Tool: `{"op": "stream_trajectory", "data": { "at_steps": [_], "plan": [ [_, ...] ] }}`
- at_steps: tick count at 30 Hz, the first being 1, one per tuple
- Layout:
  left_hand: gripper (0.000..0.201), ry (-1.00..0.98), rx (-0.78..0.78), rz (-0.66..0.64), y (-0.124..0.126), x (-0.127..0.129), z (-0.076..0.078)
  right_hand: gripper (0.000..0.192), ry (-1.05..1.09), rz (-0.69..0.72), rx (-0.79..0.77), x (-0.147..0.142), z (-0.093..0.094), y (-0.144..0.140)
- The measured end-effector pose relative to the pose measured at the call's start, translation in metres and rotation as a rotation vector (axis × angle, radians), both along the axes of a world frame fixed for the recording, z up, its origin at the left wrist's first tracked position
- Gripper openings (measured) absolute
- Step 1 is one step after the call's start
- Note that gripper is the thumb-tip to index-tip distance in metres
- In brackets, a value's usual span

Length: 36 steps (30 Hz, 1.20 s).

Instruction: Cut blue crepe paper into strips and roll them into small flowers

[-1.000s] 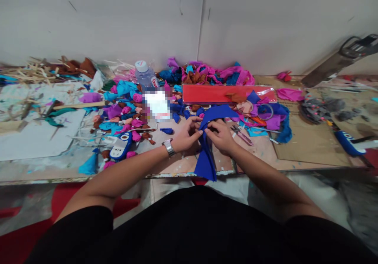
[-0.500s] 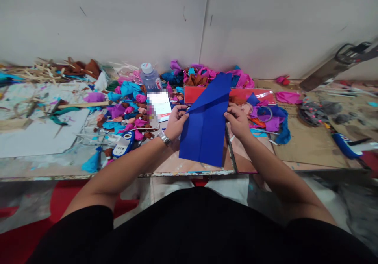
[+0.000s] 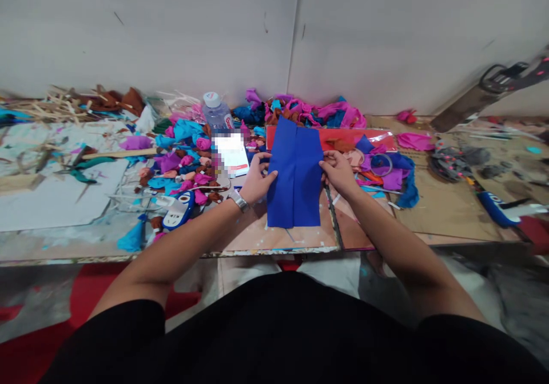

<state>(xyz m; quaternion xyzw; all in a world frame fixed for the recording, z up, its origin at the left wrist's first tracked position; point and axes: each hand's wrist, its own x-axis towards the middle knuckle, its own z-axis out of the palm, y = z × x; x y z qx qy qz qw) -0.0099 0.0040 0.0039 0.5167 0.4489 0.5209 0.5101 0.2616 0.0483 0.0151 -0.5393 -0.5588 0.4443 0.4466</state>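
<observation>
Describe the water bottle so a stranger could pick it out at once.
Start at the wall seam behind the workbench. Just left of its foot, among crumpled pink and cyan paper scraps, stands a clear plastic bottle. Its white cap makes it the only upright container there.

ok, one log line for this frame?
left hand: grips blue paper sheet left edge | right hand: grips right edge | sheet: spread flat, centre crease, above worktable

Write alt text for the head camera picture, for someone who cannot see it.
A person's left hand and right hand hold a blue sheet by its side edges above a cluttered worktable. Crumpled pink, purple and turquoise scraps, a water bottle and a red package lie behind it.
</observation>
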Motion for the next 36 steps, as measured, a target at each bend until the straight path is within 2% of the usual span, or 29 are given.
{"op": "stream_trajectory", "data": {
  "at_steps": [4,8,10,12,15,16,18,20,21,23,25,28,30,33,36],
  "plan": [
    [0.042,0.123,0.077,-0.027,-0.004,0.002,0.001,0.059,0.014,0.016,0.058,-0.001,-0.003,0.004],
    [0.040,0.222,0.056,-0.028,-0.006,0.001,-0.001,0.048,0.063,0.059,0.055,-0.003,0.005,0.003],
    [0.043,0.247,0.117,-0.007,-0.006,0.000,-0.001,0.041,0.081,0.066,0.110,-0.003,0.016,-0.001],
    [0.045,0.267,0.215,0.016,-0.009,0.000,0.001,0.033,0.064,0.016,0.181,-0.004,0.031,-0.009],
    [0.045,0.293,0.319,0.005,-0.017,0.003,0.011,0.030,0.030,-0.035,0.298,-0.007,0.059,-0.026],
    [0.043,0.298,0.336,-0.029,-0.022,0.005,0.016,0.031,0.005,-0.016,0.320,-0.010,0.068,-0.032],
    [0.046,0.222,0.295,-0.222,-0.031,0.010,0.024,0.028,-0.050,0.018,0.396,-0.017,0.082,-0.045],
    [0.059,-0.002,0.157,-0.427,-0.041,0.016,0.031,0.029,-0.135,0.101,0.440,-0.029,0.090,-0.055],
    [0.065,-0.119,0.078,-0.469,-0.045,0.020,0.032,0.032,-0.184,0.163,0.452,-0.035,0.092,-0.059],
    [0.071,-0.278,-0.076,-0.481,-0.050,0.025,0.033,0.040,-0.246,0.334,0.476,-0.047,0.090,-0.064],
    [0.069,-0.369,-0.188,-0.423,-0.049,0.026,0.031,0.043,-0.287,0.482,0.499,-0.055,0.084,-0.065],
    [0.053,-0.369,-0.303,-0.294,-0.040,0.024,0.025,0.043,-0.292,0.547,0.487,-0.054,0.069,-0.059],
    [0.049,-0.352,-0.302,-0.212,-0.032,0.022,0.018,0.037,-0.332,0.492,0.510,-0.045,0.059,-0.052],
    [0.046,-0.357,-0.291,-0.177,-0.024,0.020,0.009,0.026,-0.377,0.293,0.607,-0.025,0.044,-0.037],
    [0.044,-0.332,-0.282,-0.151,-0.019,0.020,0.002,0.023,-0.368,0.133,0.572,-0.008,0.029,-0.024]
  ]
}}
